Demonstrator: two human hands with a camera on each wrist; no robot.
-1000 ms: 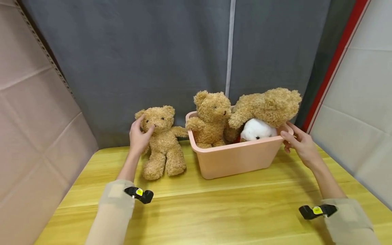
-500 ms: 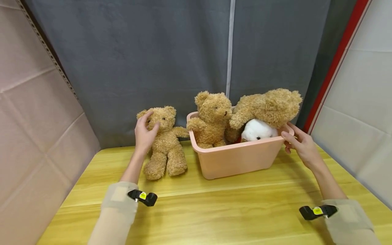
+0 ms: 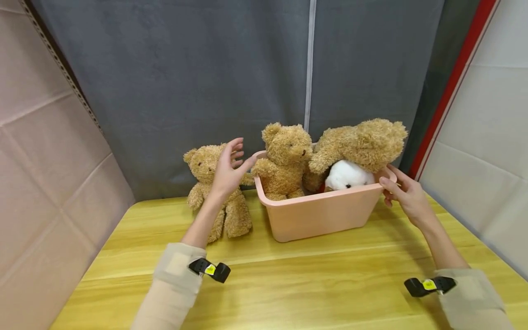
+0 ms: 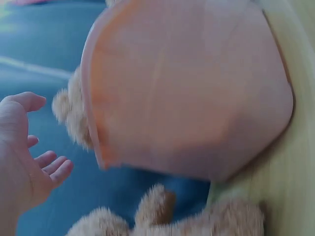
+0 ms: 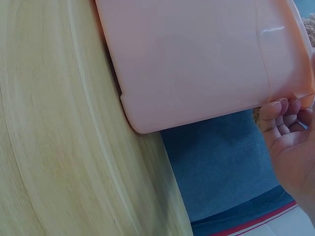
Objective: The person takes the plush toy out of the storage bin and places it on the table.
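A pale pink plastic tub (image 3: 321, 213) is stood toward the back of a yellow wooden table (image 3: 288, 284), in front of a grey fabric backdrop (image 3: 206, 68). Its right-hand rim is gripped by the right hand (image 3: 402, 192): the fingers are curled over the edge, and in the right wrist view the fingertips (image 5: 278, 110) are seen pressed against the tub's outer wall just below the lip.

Three soft toys are held in the tub. A tan plush teddy bear (image 3: 285, 160) is sat upright at the left end, with one arm laid over the rim. A larger tan plush bear (image 3: 360, 142) is slumped across the right end, and a small white plush toy (image 3: 346, 175) is tucked beneath it, against the front wall.

The left hand (image 3: 228, 169) is raised in the air between the tub's left rim and a third tan plush teddy bear (image 3: 206, 181), which is sat on the table just left of the tub, its back toward the backdrop. The fingers are spread and relaxed, and nothing is held by them; in the left wrist view the open palm (image 4: 19, 162) is seen apart from the tub's wall. The hand partly covers this bear in the head view; whether it is touched cannot be told.
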